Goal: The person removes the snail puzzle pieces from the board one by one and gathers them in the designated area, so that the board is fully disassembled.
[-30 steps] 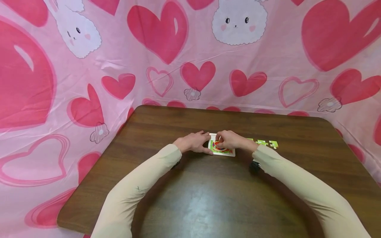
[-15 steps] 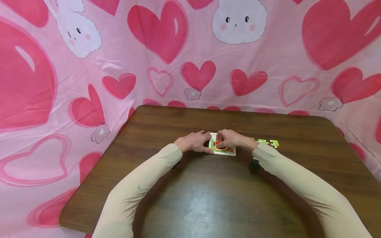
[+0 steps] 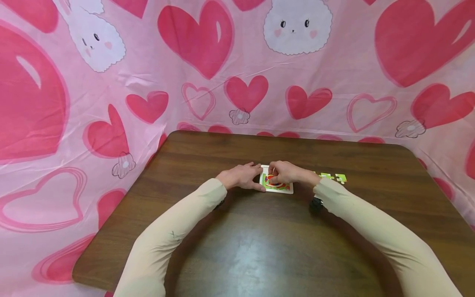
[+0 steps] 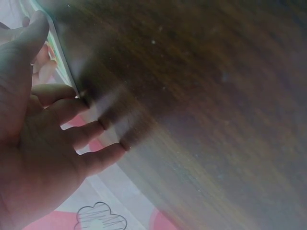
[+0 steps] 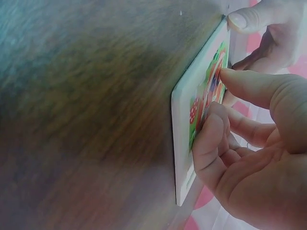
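Note:
A flat puzzle board (image 3: pixel 279 191) with a white border and a green, red and purple picture lies on the table. My left hand (image 3: pixel 241 176) rests at its left side, fingers extended onto the table and the thumb (image 5: pixel 238 21) on the border's corner. Over the picture is my right hand (image 3: pixel 287 173), thumb and fingers bent down to its surface. They pinch a colourful puzzle piece (image 5: pixel 214 86) within the board, mostly hidden by the fingers. In the left wrist view the left fingers (image 4: pixel 103 158) are spread, with just a sliver of the board beside them.
Several loose green-and-white jigsaw pieces (image 3: pixel 340 178) lie right of the board, partly behind the right wrist. The brown wooden table (image 3: pixel 237 247) has rounded corners. A pink cloth (image 3: pixel 259 62) with hearts and rabbits hangs behind and at both sides. Something black (image 3: pixel 316 204) sits under the right wrist.
Both hands keep nearly the same places on the board. The right forearm has edged slightly, covering more of the loose pieces than a second ago.

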A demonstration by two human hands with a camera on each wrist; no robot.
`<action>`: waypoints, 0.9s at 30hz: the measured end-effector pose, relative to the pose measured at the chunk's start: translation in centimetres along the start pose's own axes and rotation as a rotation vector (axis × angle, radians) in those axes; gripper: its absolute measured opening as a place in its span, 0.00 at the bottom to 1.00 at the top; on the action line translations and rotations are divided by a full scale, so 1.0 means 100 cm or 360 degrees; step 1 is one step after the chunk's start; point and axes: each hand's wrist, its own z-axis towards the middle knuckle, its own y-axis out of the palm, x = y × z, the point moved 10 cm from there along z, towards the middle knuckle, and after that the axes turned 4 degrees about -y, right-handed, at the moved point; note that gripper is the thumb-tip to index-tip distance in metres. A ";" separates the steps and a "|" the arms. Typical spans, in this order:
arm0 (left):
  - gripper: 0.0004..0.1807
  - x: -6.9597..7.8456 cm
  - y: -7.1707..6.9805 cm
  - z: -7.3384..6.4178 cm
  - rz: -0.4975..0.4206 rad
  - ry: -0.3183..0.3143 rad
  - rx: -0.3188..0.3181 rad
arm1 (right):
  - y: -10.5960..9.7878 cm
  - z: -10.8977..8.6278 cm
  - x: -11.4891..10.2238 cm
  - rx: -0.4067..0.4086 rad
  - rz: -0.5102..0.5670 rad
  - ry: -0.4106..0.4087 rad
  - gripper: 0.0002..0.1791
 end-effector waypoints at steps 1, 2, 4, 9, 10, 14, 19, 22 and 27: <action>0.48 0.000 0.000 0.000 0.0003 0.0001 0.0001 | 0.000 0.000 0.000 -0.0004 0.0001 0.0001 0.14; 0.48 0.001 0.000 0.000 0.0008 0.0004 0.0002 | 0.000 0.000 0.000 -0.0006 0.0002 0.0008 0.14; 0.48 0.001 -0.001 0.001 0.0012 0.0012 0.0007 | 0.000 0.000 0.000 -0.0009 -0.0011 0.0007 0.14; 0.47 0.002 -0.002 0.001 0.0010 0.0019 0.0013 | 0.001 0.000 -0.003 -0.0008 -0.0049 -0.0001 0.15; 0.47 0.002 -0.001 0.001 0.0011 0.0016 0.0011 | 0.001 0.001 -0.003 -0.0006 -0.0051 0.0001 0.16; 0.48 0.002 -0.001 0.001 0.0018 0.0007 0.0008 | 0.001 0.000 -0.003 0.0013 -0.0008 0.0001 0.15; 0.48 0.001 -0.001 0.000 0.0020 -0.0001 0.0005 | 0.000 0.000 -0.002 0.0045 0.0081 -0.0007 0.13; 0.48 0.001 0.000 0.001 0.0021 -0.0001 -0.0002 | 0.000 0.000 -0.002 0.0055 0.0091 -0.0018 0.13; 0.48 0.001 0.000 0.001 0.0020 0.0003 0.0003 | 0.000 0.000 -0.002 0.0079 0.0102 -0.0022 0.14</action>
